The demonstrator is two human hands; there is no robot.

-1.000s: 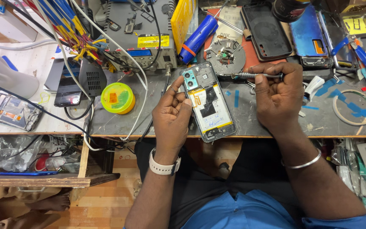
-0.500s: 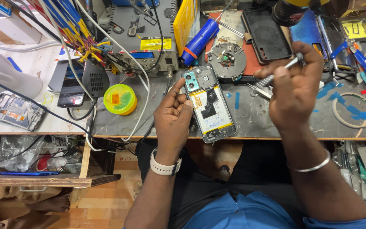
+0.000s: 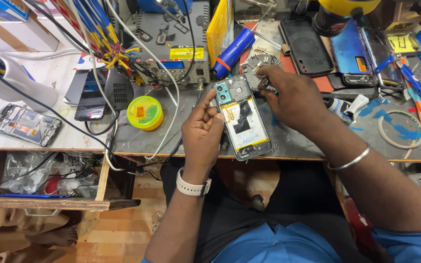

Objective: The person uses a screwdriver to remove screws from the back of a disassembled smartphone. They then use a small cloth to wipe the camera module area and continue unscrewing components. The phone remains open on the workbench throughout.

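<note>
Opened phone [image 3: 242,119] lying at surface [image 3: 298,143] front edge, your left hand [image 3: 203,131] pinching its left side. Right hand [image 3: 291,97] closed on small tool at phone's top right. Slip there could gouge board, or phone slides off edge.

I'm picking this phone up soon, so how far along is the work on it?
Done: the opened phone lies with its back cover off, insides exposed. In hand: the left hand steadies its edge; the right hand works at its top corner. Left: it is still open, and a dark back cover lies apart.
</note>
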